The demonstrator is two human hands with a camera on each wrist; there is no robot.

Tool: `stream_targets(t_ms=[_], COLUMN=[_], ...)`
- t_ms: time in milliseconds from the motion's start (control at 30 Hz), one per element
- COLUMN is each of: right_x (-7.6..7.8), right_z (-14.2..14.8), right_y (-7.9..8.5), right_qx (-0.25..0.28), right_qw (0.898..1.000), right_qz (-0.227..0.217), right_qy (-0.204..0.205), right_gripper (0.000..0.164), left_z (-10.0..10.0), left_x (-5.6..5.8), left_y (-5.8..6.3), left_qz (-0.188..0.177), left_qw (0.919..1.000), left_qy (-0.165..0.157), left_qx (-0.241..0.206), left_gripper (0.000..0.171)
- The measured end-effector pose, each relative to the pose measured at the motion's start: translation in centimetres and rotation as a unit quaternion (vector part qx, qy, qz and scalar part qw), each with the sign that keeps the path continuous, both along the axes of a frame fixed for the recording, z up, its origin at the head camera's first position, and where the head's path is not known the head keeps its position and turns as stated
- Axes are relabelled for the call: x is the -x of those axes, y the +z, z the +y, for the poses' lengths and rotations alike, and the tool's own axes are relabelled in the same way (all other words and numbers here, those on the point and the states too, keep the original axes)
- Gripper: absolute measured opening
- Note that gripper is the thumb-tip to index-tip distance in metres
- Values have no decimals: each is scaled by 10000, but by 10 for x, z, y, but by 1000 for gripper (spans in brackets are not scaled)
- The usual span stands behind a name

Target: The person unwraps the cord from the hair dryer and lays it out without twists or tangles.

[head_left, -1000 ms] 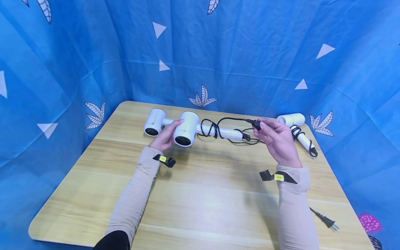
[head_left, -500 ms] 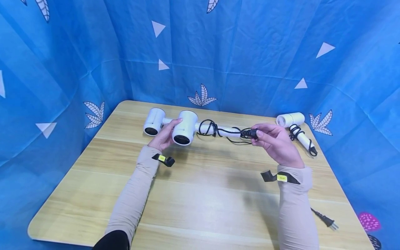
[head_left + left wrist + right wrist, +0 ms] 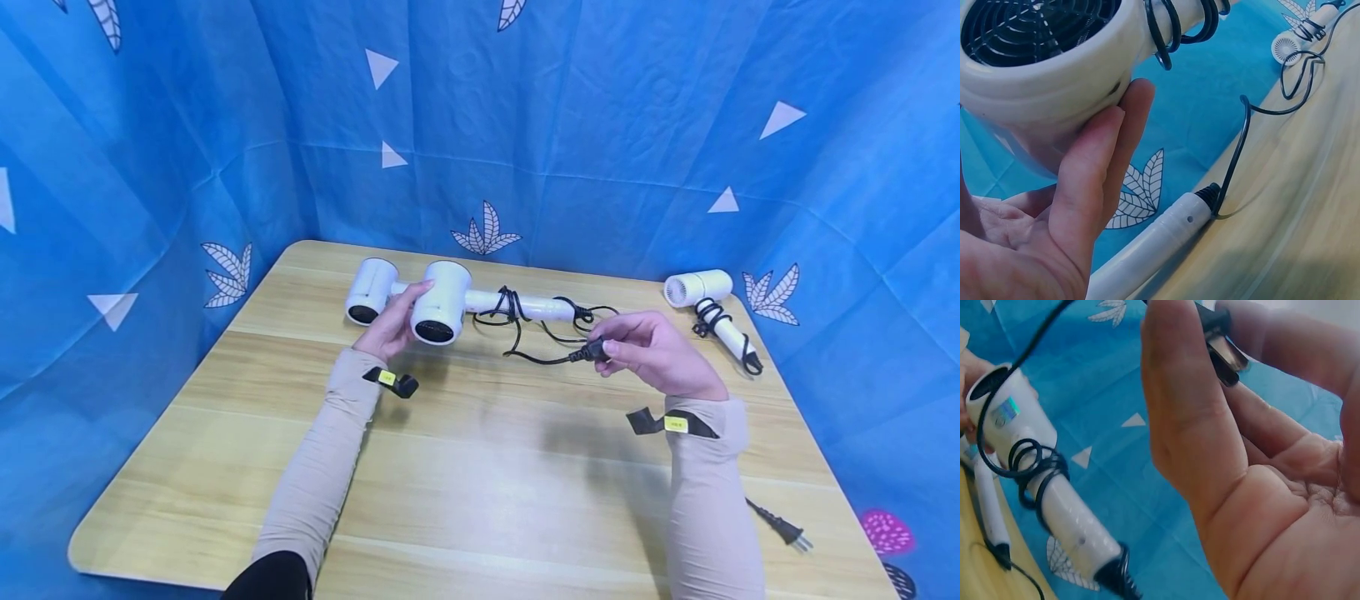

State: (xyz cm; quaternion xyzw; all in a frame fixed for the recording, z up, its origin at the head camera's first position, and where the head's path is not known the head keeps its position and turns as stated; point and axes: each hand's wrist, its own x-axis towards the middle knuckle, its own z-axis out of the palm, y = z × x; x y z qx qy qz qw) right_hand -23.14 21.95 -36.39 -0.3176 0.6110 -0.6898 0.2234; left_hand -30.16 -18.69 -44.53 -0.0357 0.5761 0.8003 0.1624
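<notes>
My left hand (image 3: 390,329) holds a white hair dryer (image 3: 442,304) by its barrel, raised over the table with the handle pointing right. Black cord (image 3: 510,307) is looped around that handle. In the left wrist view, the fingers (image 3: 1088,165) lie along the barrel (image 3: 1035,94) below its dark grille. My right hand (image 3: 663,358) pinches the cord's black plug (image 3: 596,350) between thumb and fingers, nearer to me than the handle. The right wrist view shows the plug's metal prongs (image 3: 1229,353) between the fingers.
Behind my left hand a second white hair dryer (image 3: 371,287) lies on the wooden table (image 3: 480,500). A third hair dryer (image 3: 699,287), cord wrapped around its handle, lies at the back right. Another plug (image 3: 783,529) rests near the right edge. Blue curtains (image 3: 600,108) surround the table.
My right hand has carried the plug down past the handle toward me and slightly left. The cord now hangs from the coil on the near side. My left hand has barely moved.
</notes>
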Motion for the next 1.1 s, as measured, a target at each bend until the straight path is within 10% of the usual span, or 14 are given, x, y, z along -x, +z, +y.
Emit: stream_targets(t_ms=[733, 1100], right_x=[31, 38], right_z=[20, 38], right_y=[-38, -48], right_qx=[-372, -164], right_qw=[9959, 9884], right_qz=[-816, -1275], right_qy=[-65, -807], right_gripper=[29, 27], left_z=[-3, -4], left_x=[-1, -1], left_y=[4, 5], left_qz=[-59, -51], left_qw=[9997, 9996], left_qy=[138, 118], left_qx=[-188, -242], left_gripper=[43, 42])
